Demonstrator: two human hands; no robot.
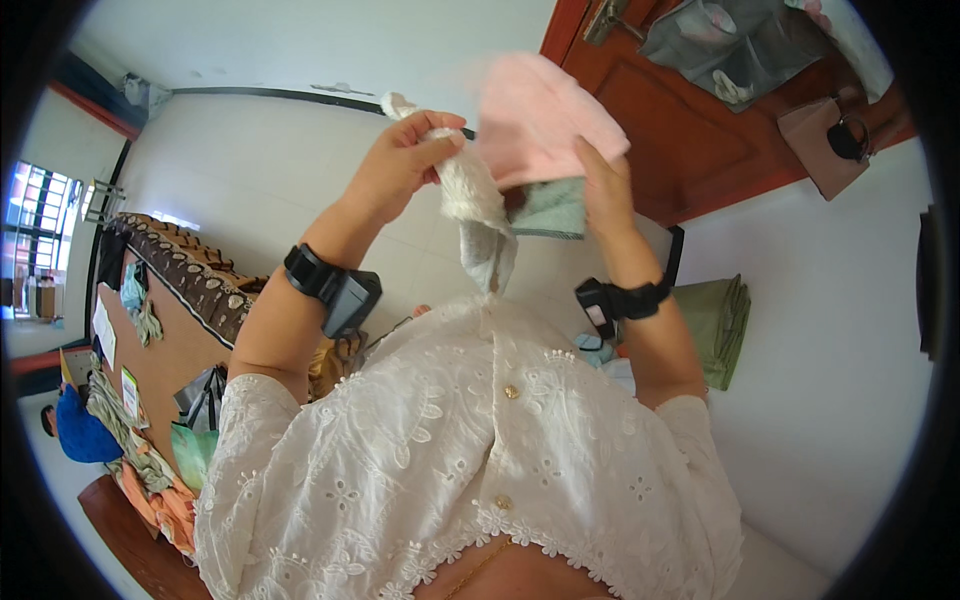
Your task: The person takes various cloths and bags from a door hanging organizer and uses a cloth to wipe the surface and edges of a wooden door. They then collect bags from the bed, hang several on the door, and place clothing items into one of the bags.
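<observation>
My left hand (409, 161), raised in front of me, pinches a white fluffy cloth item (469, 180); its greyish lower end dangles, and a small white end shows beyond my fingers. My right hand (606, 184) grips the edge of a pink soft cloth item (544, 124), which is blurred at its far side. Below the pink cloth, beside my right fingers, shows a grey-green cloth (551, 210); whether I hold it too cannot be told. Each wrist wears a black strap with a small device.
A brown wooden door (705, 142) with hanging bags stands at the upper right. A folded green fabric item (712, 326) leans by the right wall. On the left is a bed (180, 337) with clothes, papers and bags; another person (49, 421) is partly visible at the far left.
</observation>
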